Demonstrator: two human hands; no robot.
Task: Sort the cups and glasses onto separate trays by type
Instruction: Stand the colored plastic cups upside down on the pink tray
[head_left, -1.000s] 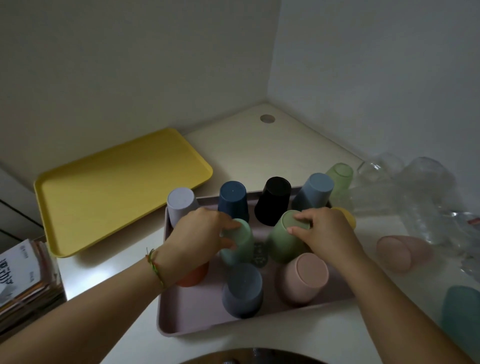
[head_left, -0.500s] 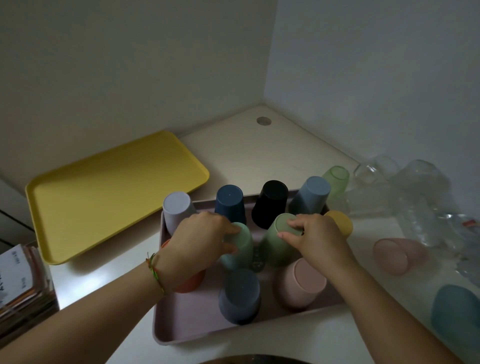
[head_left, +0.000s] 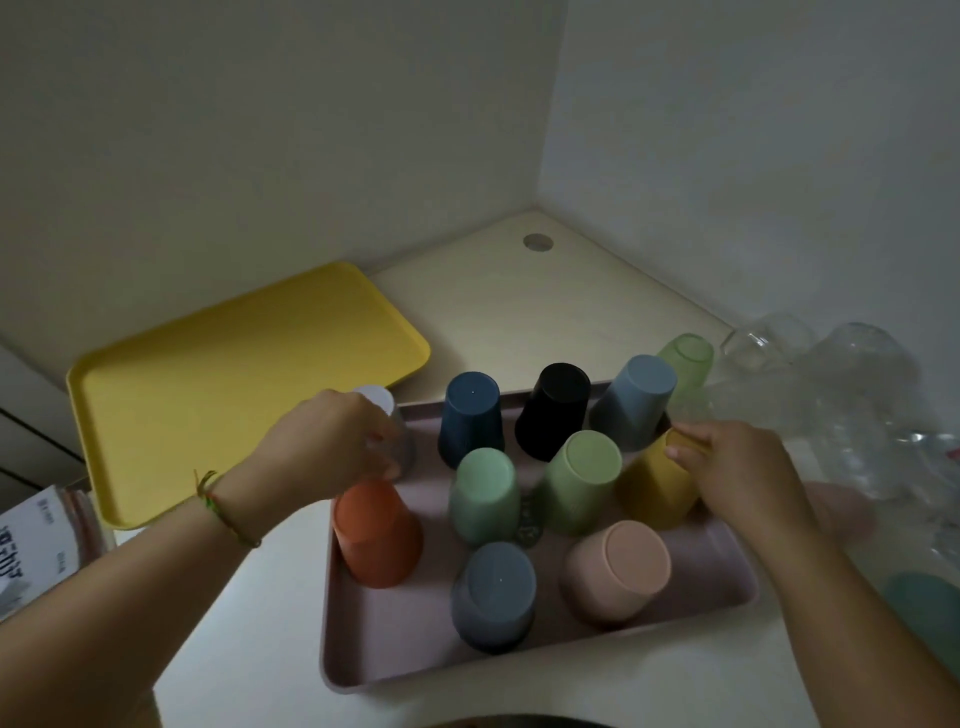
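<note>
A pink tray (head_left: 395, 649) holds several upside-down plastic cups. My left hand (head_left: 327, 447) grips the pale lavender cup (head_left: 379, 402) at the tray's back left corner, above the orange cup (head_left: 376, 532). My right hand (head_left: 737, 467) holds the yellow cup (head_left: 657, 491) by its base at the tray's right side. The mint cup (head_left: 485, 493) and green cup (head_left: 582, 480) stand free in the middle. Clear glasses (head_left: 841, 395) lie in a heap on the right. The yellow tray (head_left: 218, 384) at the left has nothing on it.
Walls meet in a corner behind the counter. A stack of booklets (head_left: 36, 545) sits at the left edge. A light green cup (head_left: 685, 358) stands behind the pink tray. A pink cup (head_left: 841, 512) and a teal cup (head_left: 930, 618) lie off the tray at the right.
My left hand left the mint cup and moved left onto the lavender cup. My right hand left the green cup and moved right onto the yellow cup.
</note>
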